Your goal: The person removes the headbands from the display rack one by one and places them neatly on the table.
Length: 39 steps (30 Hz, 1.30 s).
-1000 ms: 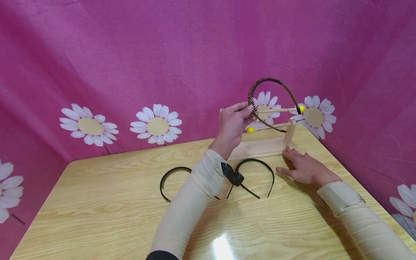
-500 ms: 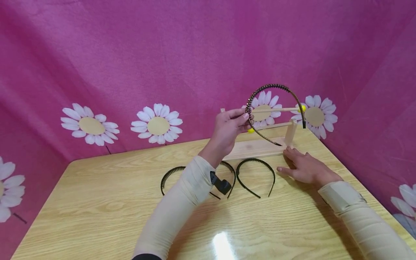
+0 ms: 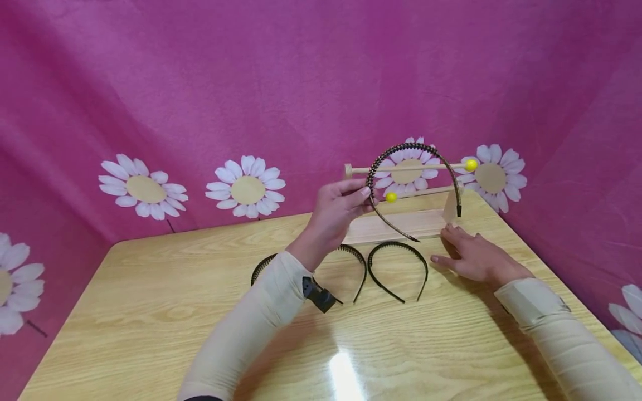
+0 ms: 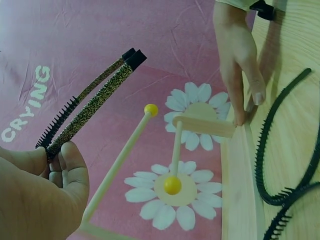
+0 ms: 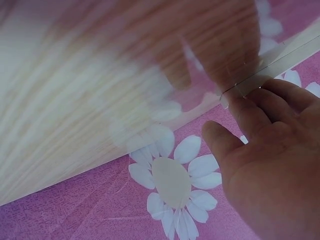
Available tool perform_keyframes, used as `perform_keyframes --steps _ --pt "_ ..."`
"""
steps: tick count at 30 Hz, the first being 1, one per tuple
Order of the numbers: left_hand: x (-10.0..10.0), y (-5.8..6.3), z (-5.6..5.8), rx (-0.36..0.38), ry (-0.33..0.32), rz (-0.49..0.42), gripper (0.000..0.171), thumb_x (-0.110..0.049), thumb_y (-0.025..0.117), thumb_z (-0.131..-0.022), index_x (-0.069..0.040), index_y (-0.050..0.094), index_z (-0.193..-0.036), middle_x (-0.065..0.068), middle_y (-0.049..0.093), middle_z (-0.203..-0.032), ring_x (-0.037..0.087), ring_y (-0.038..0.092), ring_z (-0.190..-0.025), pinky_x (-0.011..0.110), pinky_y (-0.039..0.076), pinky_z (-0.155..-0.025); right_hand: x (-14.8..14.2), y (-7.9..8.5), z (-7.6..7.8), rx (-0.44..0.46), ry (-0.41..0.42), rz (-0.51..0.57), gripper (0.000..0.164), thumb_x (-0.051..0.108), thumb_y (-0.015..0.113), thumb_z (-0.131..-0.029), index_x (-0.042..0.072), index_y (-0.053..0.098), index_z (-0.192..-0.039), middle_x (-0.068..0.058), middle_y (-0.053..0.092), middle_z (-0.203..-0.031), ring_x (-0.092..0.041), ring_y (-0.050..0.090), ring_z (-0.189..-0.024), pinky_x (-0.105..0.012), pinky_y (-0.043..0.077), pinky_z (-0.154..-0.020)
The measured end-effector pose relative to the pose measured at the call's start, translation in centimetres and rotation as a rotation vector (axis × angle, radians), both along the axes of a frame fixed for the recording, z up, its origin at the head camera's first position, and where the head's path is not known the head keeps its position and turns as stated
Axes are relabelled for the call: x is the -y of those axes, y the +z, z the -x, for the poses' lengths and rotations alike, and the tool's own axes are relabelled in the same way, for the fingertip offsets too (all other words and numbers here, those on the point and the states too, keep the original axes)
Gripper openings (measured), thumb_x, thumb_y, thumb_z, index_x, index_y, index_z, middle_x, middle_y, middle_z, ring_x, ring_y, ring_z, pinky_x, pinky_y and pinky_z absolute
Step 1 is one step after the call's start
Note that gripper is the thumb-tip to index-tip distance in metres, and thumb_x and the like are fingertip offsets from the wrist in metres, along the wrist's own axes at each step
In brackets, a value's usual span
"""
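Note:
My left hand (image 3: 333, 217) pinches a black headband (image 3: 408, 146) with gold glitter between thumb and fingers, holding it up by one side. In the left wrist view the headband (image 4: 97, 102) is apart from the rods of a wooden rack (image 3: 401, 224); both its ends point away from the hand. My right hand (image 3: 478, 257) lies with fingers extended, fingertips touching the right end of the rack's base, as the left wrist view also shows. Between the arms, a dark headband (image 3: 398, 244) lies on the table, with two more headbands (image 3: 365, 275) partly hidden by my left forearm.
The rack's upper rod (image 3: 359, 170) ends in a yellow ball (image 3: 471, 165) at the right. Its lower rod ends in another yellow ball (image 3: 391, 196) at the left. Behind the wooden table (image 3: 150, 312) hangs a pink curtain (image 3: 301, 83) with daisies.
My left hand has drawn back to the left and lower, bringing the glittery headband towards me and down. The right hand stays at the rack's base. The lying headbands have not moved.

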State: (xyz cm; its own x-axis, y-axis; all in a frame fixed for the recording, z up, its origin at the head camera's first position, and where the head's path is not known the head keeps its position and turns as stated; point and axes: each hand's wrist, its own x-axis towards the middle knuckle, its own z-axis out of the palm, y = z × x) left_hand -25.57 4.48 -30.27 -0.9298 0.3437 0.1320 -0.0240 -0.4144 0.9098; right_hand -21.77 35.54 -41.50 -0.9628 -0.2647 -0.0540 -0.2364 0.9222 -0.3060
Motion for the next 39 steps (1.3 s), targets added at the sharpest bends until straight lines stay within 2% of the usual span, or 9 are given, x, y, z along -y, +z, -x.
perform_keyframes --steps 5,14,18,21,27,39 --pt "1.5 -0.4 -0.2 0.005 -0.002 0.03 0.025 0.009 0.056 -0.099 0.018 0.06 -0.121 0.018 0.068 -0.093 0.019 0.067 -0.077 0.025 0.057 -0.073 -0.1 0.0 -0.1 0.013 -0.006 0.008 0.09 0.063 0.051 -0.098 -0.005 0.031 -0.153 -0.032 0.018 -0.159 -0.051 0.02 -0.144 -0.069 0.016 -0.113" --pt "4.1 -0.9 -0.4 0.002 0.005 0.082 0.023 0.007 0.055 -0.1 0.017 0.061 -0.12 0.016 0.068 -0.094 0.019 0.067 -0.079 0.024 0.056 -0.073 -0.1 -0.1 0.1 0.01 -0.015 0.004 0.092 0.064 0.051 -0.097 -0.004 0.028 -0.155 -0.032 0.018 -0.159 -0.051 0.023 -0.143 -0.069 0.017 -0.113" --pt "5.0 -0.9 -0.7 0.01 0.013 0.088 0.026 0.008 0.054 -0.1 0.02 0.058 -0.123 0.03 0.064 -0.106 0.018 0.067 -0.079 0.025 0.056 -0.073 -0.1 -0.1 0.1 0.001 -0.007 0.008 0.088 0.064 0.052 -0.097 -0.002 0.034 -0.153 -0.032 0.019 -0.159 -0.05 0.023 -0.143 -0.07 0.018 -0.112" --pt "5.4 -1.0 -0.8 0.023 0.012 0.092 0.029 0.008 0.053 -0.1 0.021 0.055 -0.126 0.036 0.061 -0.112 0.019 0.067 -0.08 0.025 0.057 -0.074 0.0 -0.1 0.1 -0.006 -0.002 0.007 0.087 0.062 0.053 -0.097 -0.003 0.035 -0.152 -0.032 0.02 -0.158 -0.05 0.023 -0.143 -0.07 0.018 -0.112" --pt "6.3 -0.9 -0.9 0.036 0.028 0.101 0.026 0.009 0.054 -0.099 0.02 0.058 -0.123 0.021 0.068 -0.098 0.019 0.068 -0.08 0.026 0.057 -0.074 0.0 -0.2 0.2 -0.005 0.005 0.003 0.091 0.061 0.053 -0.098 -0.005 0.029 -0.154 -0.033 0.02 -0.158 -0.05 0.021 -0.144 -0.07 0.018 -0.112" --pt "10.0 -2.1 -1.0 0.094 0.052 0.147 0.026 0.008 0.052 -0.101 0.016 0.057 -0.125 0.015 0.07 -0.097 0.017 0.068 -0.083 0.026 0.058 -0.077 0.0 -0.2 0.3 -0.002 0.004 -0.01 0.092 0.063 0.053 -0.097 -0.008 0.031 -0.153 -0.032 0.022 -0.158 -0.05 0.021 -0.144 -0.07 0.018 -0.112"
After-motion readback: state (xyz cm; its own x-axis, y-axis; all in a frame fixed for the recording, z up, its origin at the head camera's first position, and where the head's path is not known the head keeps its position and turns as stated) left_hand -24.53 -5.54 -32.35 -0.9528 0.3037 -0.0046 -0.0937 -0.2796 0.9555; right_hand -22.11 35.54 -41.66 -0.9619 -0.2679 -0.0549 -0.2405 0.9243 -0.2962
